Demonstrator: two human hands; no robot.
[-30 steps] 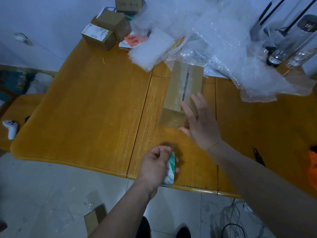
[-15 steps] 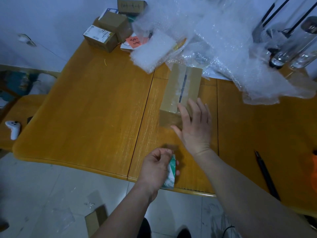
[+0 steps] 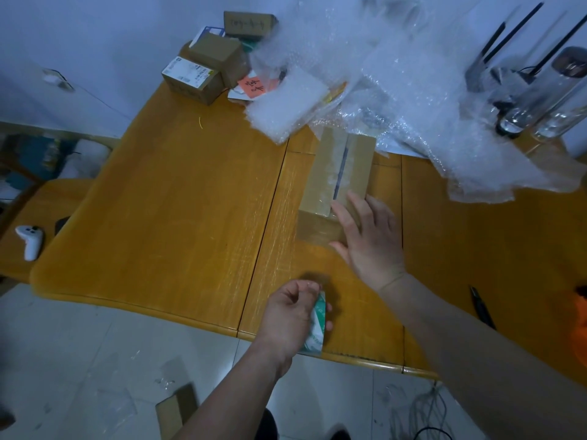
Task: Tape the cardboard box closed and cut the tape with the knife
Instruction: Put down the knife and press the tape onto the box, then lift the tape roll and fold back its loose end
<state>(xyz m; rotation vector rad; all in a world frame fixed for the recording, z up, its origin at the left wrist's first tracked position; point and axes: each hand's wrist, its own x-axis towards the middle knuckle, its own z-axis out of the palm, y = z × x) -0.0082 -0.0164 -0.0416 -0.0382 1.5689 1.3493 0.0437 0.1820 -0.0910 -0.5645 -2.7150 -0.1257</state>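
Cardboard box [image 3: 341, 173], one tape roll [image 3: 317, 325], two hands

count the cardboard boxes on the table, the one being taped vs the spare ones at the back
Box being taped: 1
Spare boxes at the back: 3
Total: 4 cardboard boxes on the table

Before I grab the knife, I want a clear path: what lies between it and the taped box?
In the head view, bare tabletop and the right hand with its forearm lie between the knife and the box.
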